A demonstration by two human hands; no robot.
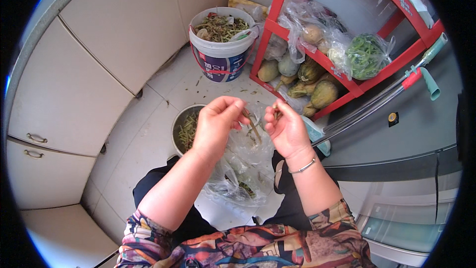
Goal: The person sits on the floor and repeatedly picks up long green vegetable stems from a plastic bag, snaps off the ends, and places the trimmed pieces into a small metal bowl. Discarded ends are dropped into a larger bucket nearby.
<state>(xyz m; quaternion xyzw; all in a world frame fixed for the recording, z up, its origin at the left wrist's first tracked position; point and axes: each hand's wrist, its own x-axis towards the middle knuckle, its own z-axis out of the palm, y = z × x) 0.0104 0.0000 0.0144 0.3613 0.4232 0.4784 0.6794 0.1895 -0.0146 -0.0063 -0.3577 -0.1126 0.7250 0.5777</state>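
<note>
My left hand (222, 121) pinches a thin brownish vegetable stem (254, 128) between thumb and fingertips, its end slanting down to the right. Beside it, my right hand (285, 128) is half curled, palm up, with short stem pieces (276, 112) under the thumb. A gap separates the two hands. Partly hidden behind my left wrist, a metal bowl (177, 119) holds a heap of cut green and brown stems (187, 133). Below the hands, a clear plastic bag (238, 173) lies spread out between my legs, with some dark leafy greens (245, 188) in it.
A white bucket (223, 50) full of plant scraps stands ahead by the cabinets (122, 26). To the right, a red rack (273, 28) holds bagged vegetables (368, 56) above several squashes (324, 93). Metal poles with green handles (433, 85) lean near a grey appliance door (420, 126).
</note>
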